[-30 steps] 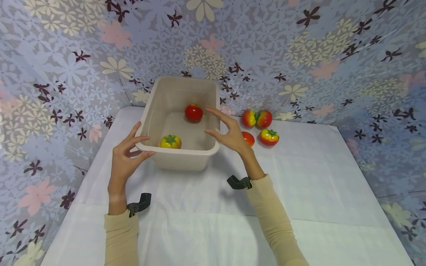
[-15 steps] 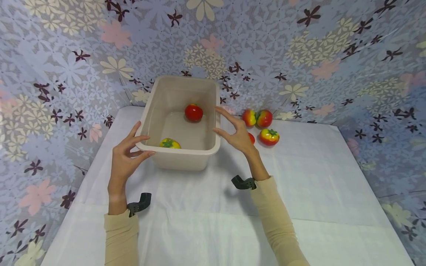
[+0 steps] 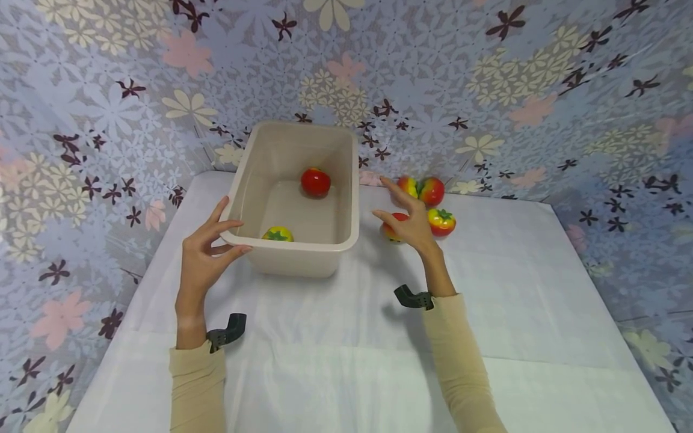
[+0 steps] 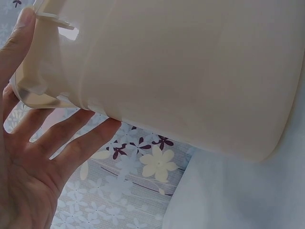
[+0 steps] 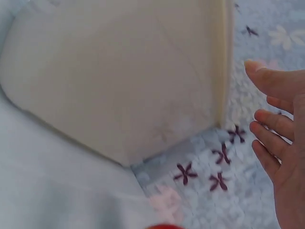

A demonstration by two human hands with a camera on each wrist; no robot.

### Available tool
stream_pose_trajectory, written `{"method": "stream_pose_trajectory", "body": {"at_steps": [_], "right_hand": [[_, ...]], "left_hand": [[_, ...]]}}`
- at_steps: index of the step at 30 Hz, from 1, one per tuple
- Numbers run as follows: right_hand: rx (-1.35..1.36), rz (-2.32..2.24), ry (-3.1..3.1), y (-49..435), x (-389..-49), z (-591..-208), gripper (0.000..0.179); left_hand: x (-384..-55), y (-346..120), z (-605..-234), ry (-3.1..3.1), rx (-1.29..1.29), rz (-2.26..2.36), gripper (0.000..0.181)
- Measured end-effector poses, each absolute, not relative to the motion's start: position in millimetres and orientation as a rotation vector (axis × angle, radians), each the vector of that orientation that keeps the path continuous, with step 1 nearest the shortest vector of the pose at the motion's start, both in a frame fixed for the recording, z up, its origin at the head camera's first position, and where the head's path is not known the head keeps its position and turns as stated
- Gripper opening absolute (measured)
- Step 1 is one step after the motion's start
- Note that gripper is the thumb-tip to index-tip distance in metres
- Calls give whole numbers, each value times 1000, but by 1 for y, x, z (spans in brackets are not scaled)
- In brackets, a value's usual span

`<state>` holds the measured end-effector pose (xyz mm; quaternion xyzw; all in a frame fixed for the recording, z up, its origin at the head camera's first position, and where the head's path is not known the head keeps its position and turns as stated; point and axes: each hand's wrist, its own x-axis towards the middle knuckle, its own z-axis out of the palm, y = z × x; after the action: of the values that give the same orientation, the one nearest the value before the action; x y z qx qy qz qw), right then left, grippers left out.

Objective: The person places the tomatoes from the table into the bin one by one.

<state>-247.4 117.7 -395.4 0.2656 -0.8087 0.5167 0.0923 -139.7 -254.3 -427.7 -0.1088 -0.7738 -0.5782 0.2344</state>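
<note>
My left hand [image 3: 204, 255] grips the near left corner of a beige plastic bin [image 3: 295, 261], thumb at the front rim and fingers along the side. In the left wrist view, the fingers [image 4: 78, 138] touch the bin's wall [image 4: 181, 71]. Inside the bin lie a shiny red fruit [image 3: 316, 182] and a yellow fruit with green leaves [image 3: 278, 234], partly hidden by the rim. My right hand [image 3: 415, 224], fingers apart and holding nothing, is over a red-yellow fruit [image 3: 391, 233], partly covering it. In the right wrist view, the right hand [image 5: 286, 138] is apart from the bin.
Beyond and right of the right hand are a red-yellow fruit with green leaves [image 3: 441, 223], a red fruit [image 3: 432, 191] and a partly hidden yellow-red fruit [image 3: 407, 185]. A white cloth [image 3: 541, 300] covers the table. Flowered wallpaper [image 3: 433, 78] stands close behind the bin.
My right hand has moved right, from inside the bin, across its right rim, to the fruits beside it. The yellow fruit in the bin has shifted slightly. My left hand stays put.
</note>
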Motion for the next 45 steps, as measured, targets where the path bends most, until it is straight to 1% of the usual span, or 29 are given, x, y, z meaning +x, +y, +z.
{"method": "stream_pose_trajectory", "body": {"at_steps": [5, 13, 17, 21, 26, 32, 39, 45], "right_hand": [[714, 1629, -2336, 136, -249, -403, 60], [693, 1679, -2260, 150, -249, -414, 62], [640, 1731, -2259, 160, -253, -429, 62], [597, 1764, -2276, 170, -263, -450, 65], [503, 1673, -2416, 178, -273, -468, 67], [390, 1614, -2623, 185, -276, -482, 71], [449, 1616, -2628, 186, -275, -486, 71], [497, 1571, -2614, 191, -277, -500, 73]], "left_hand": [[-140, -254, -428, -2127, -293, -1593, 46], [-140, -255, -426, -2125, -292, -1575, 47], [-140, -255, -427, -2131, -294, -1572, 47], [-140, -256, -428, -2126, -298, -1556, 47], [-141, -256, -427, -2108, -328, -1551, 48], [-139, -255, -429, -2090, -329, -1564, 49], [-137, -255, -430, -2091, -324, -1545, 50], [-139, -255, -428, -2113, -309, -1525, 51]]}}
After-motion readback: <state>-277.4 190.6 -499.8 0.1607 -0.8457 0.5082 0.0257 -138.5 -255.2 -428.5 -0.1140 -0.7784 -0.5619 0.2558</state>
